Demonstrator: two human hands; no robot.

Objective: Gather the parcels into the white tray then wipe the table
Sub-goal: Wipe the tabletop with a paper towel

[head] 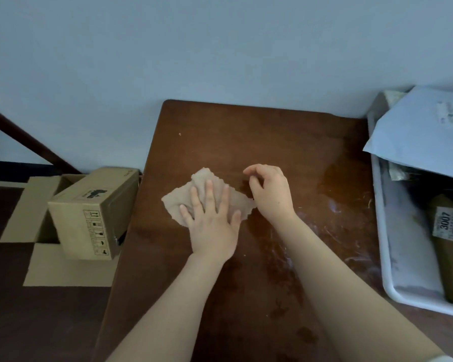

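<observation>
Pressing a beige cloth (174,201) flat near the middle of the tabletop (272,142), toward its left edge, the left hand (211,226) lies with fingers straight and spread. The right hand (268,192) sits at the cloth's right corner with fingers curled; whether it pinches the cloth cannot be told. Parcels, a pale blue one (424,137) over a brown one (447,246), lie in the white tray (382,257) at the right edge, and cardboard boxes (94,210) stand on the floor off the left edge.
</observation>
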